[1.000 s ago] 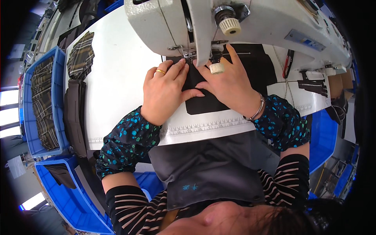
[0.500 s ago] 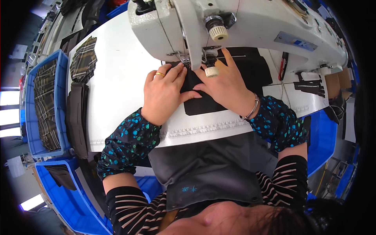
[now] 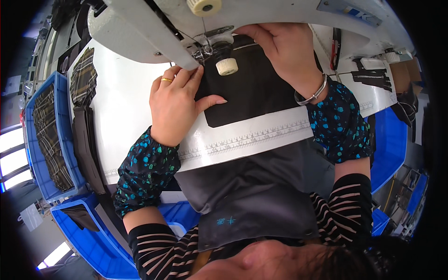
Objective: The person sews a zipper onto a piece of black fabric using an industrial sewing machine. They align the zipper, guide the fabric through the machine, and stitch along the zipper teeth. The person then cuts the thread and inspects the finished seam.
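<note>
A dark fabric panel (image 3: 252, 91) lies flat under the needle area of a white sewing machine (image 3: 140, 32). A zipper strip (image 3: 245, 46) shows near its far edge. My left hand (image 3: 175, 105) rests at the panel's left edge, open, thumb spread over the cloth and fingertips close to the presser foot (image 3: 199, 56). My right hand (image 3: 294, 56) is bent in at the panel's far right part, closed on the cloth beside the zipper, with its fingers partly hidden by the machine arm.
Red-and-black snips (image 3: 335, 49) and dark zipper pieces (image 3: 371, 78) lie at right. On the left are plaid fabric (image 3: 84, 77), folded dark cloth (image 3: 86, 144) and a blue bin (image 3: 67, 135) of plaid pieces. A printed ruler (image 3: 252, 140) runs along the table's front.
My right hand has moved right and away from the needle, uncovering more of the panel and zipper. My left hand stays at the panel's left edge. The whole view has shifted.
</note>
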A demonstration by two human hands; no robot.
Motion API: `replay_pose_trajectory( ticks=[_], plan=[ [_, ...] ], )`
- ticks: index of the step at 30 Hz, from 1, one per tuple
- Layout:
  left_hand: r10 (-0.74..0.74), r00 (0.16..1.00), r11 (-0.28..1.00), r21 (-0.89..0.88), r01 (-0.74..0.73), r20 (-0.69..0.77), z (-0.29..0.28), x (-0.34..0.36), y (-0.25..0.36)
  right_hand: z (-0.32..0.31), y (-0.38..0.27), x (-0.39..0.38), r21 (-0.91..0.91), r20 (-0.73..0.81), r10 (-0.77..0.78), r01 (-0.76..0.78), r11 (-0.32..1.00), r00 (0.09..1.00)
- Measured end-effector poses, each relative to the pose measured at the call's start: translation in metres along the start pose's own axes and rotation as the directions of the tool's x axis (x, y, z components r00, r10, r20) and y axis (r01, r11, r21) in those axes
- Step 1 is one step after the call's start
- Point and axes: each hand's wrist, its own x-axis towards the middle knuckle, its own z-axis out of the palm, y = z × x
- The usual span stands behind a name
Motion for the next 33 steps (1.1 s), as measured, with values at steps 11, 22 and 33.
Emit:
replay_pose_trajectory(
  ticks=[11,22,33],
  plan=[
    [0.004,1.000,1.000,-0.008,-0.005,-0.023,0.004,-0.003,-0.003,0.001,-0.009,0.008,-0.094,-0.060,-0.053,0.047,0.994,0.997],
    [-0.048,0.998,0.998,-0.039,0.049,0.038,0.005,-0.006,-0.003,-0.125,-0.010,-0.031,-0.163,-0.046,-0.047,0.039,0.986,0.998],
    [0.047,0.998,0.995,-0.086,-0.051,-0.053,0.006,-0.006,0.006,-0.286,0.236,-0.080,0.333,-0.655,0.574,-0.494,0.803,0.491]
  ],
)
